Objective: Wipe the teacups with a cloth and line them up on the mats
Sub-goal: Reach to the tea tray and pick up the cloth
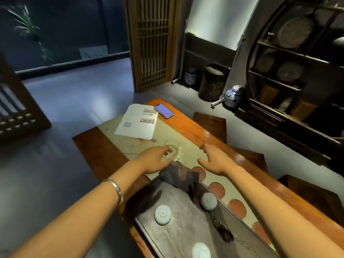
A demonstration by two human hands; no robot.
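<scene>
My left hand (155, 160) curls around a clear glass cup (174, 152) that stands on the pale table runner (163, 135). My right hand (214, 161) hovers to the right of the glass, fingers spread and blurred, holding nothing. A dark cloth (178, 176) lies crumpled just below both hands, on the far edge of the grey stone tea tray (178, 233). Three pale teacups sit upside down on the tray: one on the left (162, 214), one on the right (208, 201) and one near the bottom edge (201, 250). Round reddish mats (216, 190) run in a row along the runner.
A printed sheet (136, 123) and a phone (163, 111) lie at the table's far end. A small dark figurine (224, 230) stands on the tray's right side. Wooden stools (210, 123) line the right of the table, with jars and shelves beyond.
</scene>
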